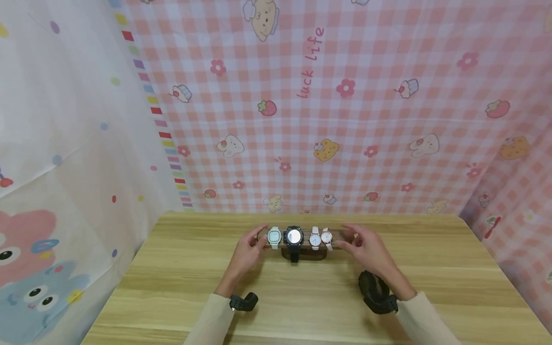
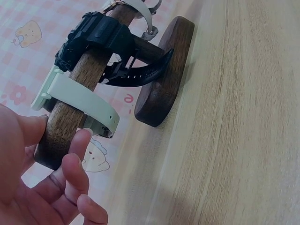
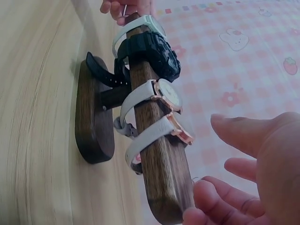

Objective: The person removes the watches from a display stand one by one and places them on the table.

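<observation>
A dark wooden watch stand (image 1: 345, 235) stands at the table's far side, its crossbar (image 2: 86, 77) raised over an oval base (image 2: 161, 89). Around the bar are strapped a pale green square watch (image 1: 274, 235), a bulky black watch (image 1: 294, 236) whose strap end hangs down, and two white-strapped watches (image 3: 168, 93) (image 3: 182, 127) with rose-gold cases. My left hand (image 1: 248, 247) pinches the bar's left end between thumb and forefinger, beside the green watch. At the right end, my right hand (image 1: 365, 244) has its thumb lifted off, with fingertips (image 3: 204, 194) right at the wood.
The wood-grain table (image 1: 310, 302) extends toward me. Behind it hangs a pink checked cloth (image 1: 327, 120), with a white patterned cloth (image 1: 82, 143) on the left. Black straps with devices (image 1: 244, 302) are on both wrists.
</observation>
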`<move>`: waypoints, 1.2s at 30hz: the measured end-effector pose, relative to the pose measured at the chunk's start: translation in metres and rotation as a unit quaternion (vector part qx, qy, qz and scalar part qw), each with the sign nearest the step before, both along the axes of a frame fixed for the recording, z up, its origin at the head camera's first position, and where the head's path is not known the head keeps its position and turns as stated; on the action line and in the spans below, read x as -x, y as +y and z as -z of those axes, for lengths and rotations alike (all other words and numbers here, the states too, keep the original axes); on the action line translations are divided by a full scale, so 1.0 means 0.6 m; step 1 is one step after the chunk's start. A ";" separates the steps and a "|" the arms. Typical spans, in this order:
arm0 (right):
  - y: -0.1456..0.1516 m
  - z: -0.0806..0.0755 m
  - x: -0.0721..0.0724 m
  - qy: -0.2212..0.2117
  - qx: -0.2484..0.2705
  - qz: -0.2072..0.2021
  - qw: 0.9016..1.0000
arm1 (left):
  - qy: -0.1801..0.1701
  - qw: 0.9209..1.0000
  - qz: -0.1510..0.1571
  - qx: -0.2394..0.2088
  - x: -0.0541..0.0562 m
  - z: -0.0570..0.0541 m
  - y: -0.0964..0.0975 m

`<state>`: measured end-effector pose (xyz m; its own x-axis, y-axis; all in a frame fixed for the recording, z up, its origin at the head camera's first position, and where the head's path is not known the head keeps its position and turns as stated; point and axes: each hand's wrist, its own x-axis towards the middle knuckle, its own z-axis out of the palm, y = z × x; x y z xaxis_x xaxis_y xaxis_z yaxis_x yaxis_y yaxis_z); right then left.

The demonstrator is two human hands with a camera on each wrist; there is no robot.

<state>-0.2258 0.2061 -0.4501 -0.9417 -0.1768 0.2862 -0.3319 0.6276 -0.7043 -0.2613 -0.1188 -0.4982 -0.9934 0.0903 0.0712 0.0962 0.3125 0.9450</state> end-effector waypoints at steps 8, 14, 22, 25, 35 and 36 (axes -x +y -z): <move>-0.016 0.005 0.014 -0.017 -0.003 -0.006 1.000 | -0.003 1.000 0.006 0.004 0.000 0.000 -0.001; -0.030 0.008 0.022 -0.008 -0.006 -0.005 1.000 | -0.006 1.000 0.004 0.003 0.000 0.001 -0.001; -0.045 0.010 0.029 -0.005 0.006 0.009 1.000 | 0.001 1.000 0.002 0.003 0.001 -0.001 0.000; -0.049 0.009 0.031 -0.010 0.010 0.011 1.000 | -0.003 1.000 -0.001 0.003 0.001 0.000 0.000; -0.060 0.008 0.033 -0.025 0.011 0.017 0.999 | -0.012 1.000 -0.003 -0.005 0.000 0.001 0.002; -0.060 0.008 0.033 -0.024 0.011 0.017 1.000 | -0.013 1.000 -0.004 -0.003 -0.002 -0.003 0.004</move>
